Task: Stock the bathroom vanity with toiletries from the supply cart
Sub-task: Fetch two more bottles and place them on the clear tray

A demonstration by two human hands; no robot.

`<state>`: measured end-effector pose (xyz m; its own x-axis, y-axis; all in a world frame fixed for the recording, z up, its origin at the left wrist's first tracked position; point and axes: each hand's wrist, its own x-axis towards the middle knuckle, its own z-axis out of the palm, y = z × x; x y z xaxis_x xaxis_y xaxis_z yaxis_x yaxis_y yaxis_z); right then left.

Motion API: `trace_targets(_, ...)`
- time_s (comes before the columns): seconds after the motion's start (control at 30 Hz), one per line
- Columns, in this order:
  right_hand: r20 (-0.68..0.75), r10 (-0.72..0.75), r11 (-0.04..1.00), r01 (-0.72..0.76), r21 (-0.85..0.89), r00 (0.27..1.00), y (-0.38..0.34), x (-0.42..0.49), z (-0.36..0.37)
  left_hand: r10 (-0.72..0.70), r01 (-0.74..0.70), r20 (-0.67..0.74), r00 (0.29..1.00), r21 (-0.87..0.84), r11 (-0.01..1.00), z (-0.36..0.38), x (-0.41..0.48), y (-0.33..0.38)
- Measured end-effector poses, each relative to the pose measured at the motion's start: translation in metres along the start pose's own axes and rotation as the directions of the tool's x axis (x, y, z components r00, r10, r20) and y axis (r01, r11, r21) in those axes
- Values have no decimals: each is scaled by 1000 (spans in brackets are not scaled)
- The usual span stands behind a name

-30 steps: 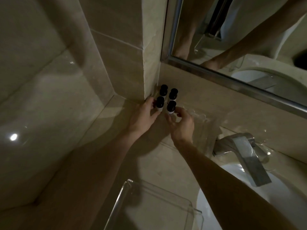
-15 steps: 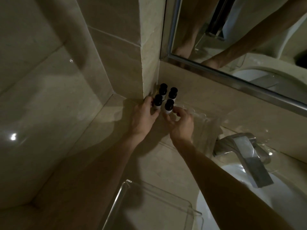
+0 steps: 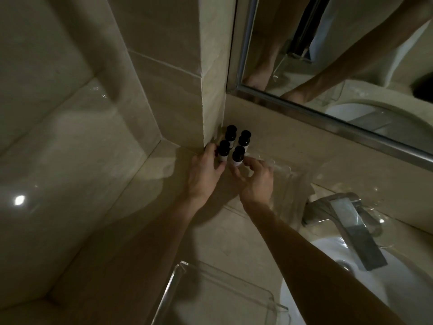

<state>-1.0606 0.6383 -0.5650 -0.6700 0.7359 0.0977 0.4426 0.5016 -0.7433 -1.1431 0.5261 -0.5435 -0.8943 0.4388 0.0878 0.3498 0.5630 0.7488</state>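
Several small white toiletry bottles with black caps stand in a tight cluster in the back corner of the beige vanity top, against the wall. My left hand grips the front-left bottle between thumb and fingers. From the right, the fingertips of my right hand pinch the lower part of the front-right bottle. The two rear bottles stand untouched behind them. The bottles' lower parts are partly hidden by my fingers.
A clear acrylic tray lies along the back wall right of the bottles. Another clear tray sits at the near edge. A chrome faucet overhangs the white basin at right. A mirror hangs above.
Both hands stay on the two front bottles and have barely moved. The bottle cluster stands in the same corner spot.
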Motion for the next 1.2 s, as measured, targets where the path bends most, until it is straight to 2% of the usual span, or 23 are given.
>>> trace_targets(0.37,62,23,999,-21,-38,998,-4,0,-5,-9,7,69,998,41,999,-7,-2,6)
trace_targets(0.53,157,90,995,-94,20,983,-10,-5,-22,-70,58,136,988,94,994,-24,-18,13)
trace_targets(0.63,265,142,987,-158,40,954,-15,-8,-45,-112,91,172,979,128,988,-39,-23,15)
trace_targets(0.77,362,172,979,-201,45,916,-20,-12,-78,-124,96,162,979,173,980,-64,-23,39)
trace_targets(0.87,332,172,978,-200,55,928,-27,-17,-107,-47,22,137,989,180,983,-80,-28,65)
trace_targets(1.0,283,179,966,-223,129,942,-40,-31,-150,46,-71,187,981,125,990,-90,-39,102)
trace_targets(1.13,207,182,964,-216,157,961,-46,-48,-208,142,-186,282,949,139,973,-90,-52,161)
trace_targets(1.2,161,189,961,-217,175,969,-46,-59,-245,194,-231,329,924,79,970,-85,-61,197)
